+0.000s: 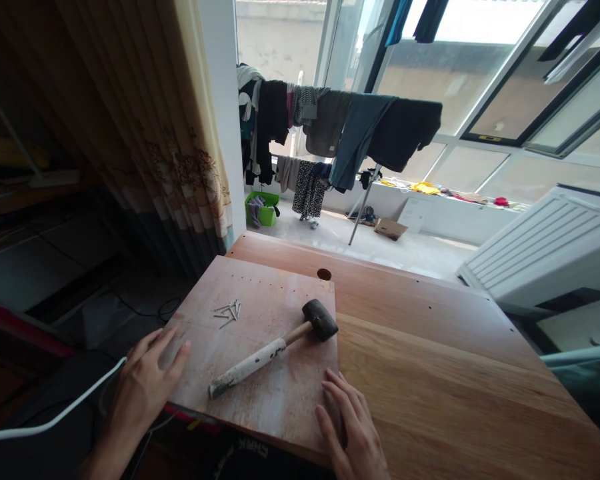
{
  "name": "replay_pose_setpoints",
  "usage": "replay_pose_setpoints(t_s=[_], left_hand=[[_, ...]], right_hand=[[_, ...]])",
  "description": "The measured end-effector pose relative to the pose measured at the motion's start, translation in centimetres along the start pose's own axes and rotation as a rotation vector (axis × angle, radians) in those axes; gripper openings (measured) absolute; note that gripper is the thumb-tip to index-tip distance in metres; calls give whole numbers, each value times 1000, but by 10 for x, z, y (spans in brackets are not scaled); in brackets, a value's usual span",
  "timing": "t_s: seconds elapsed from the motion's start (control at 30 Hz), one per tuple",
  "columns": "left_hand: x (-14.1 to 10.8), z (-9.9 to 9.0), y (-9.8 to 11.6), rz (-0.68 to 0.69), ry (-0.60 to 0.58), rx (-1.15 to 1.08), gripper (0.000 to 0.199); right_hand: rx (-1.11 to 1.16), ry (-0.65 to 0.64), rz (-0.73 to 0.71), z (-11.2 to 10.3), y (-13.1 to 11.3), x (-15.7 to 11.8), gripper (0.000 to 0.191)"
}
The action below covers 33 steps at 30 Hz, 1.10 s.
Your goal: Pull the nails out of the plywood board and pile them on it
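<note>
My left hand (150, 373) rests at the left edge of a worn wooden board (260, 280), thumb and fingers apart and holding nothing. At the board's right edge lies my right hand (351, 420), fingers stretched out, also with nothing in it. Between the hands a rubber mallet (260, 360) lies diagonally on the board, its black head toward the upper right and its white-wrapped handle toward me. Several loose nails (229, 312) form a small pile left of the mallet head. A row of small holes or nail points runs along the board's far side.
The board sits on a larger wooden tabletop (460, 387) with a round hole (324, 274). A white cable (55, 423) passes by my left wrist. Beyond stand a curtain (180, 133), a drying rack with clothes (360, 133), a green basket (267, 212) and a white slatted unit (555, 247).
</note>
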<state>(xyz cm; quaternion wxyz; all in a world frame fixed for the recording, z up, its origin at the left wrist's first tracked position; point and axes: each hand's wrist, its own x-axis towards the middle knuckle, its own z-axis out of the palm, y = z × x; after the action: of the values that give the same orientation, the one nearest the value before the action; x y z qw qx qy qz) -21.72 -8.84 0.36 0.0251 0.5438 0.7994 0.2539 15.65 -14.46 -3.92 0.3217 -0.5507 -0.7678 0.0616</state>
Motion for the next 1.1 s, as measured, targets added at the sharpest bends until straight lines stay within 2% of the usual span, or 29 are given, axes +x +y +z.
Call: replay_pose_setpoints(t_s=[0.17, 0.37, 0.73, 0.97, 1.1], left_hand=[[-6, 3, 2, 33, 47, -34, 59], [-22, 20, 14, 212, 126, -87, 51], [-58, 44, 54, 354, 120, -179, 38], [-67, 41, 61, 329, 68, -189, 26], [-74, 39, 59, 392, 67, -183, 23]], right_hand=[[12, 7, 30, 0, 6, -3, 31], [-19, 22, 136, -14, 32, -13, 32], [-120, 50, 358, -44, 87, -44, 36], [-128, 84, 338, -53, 87, -47, 36], [-138, 108, 346, -57, 87, -50, 33]])
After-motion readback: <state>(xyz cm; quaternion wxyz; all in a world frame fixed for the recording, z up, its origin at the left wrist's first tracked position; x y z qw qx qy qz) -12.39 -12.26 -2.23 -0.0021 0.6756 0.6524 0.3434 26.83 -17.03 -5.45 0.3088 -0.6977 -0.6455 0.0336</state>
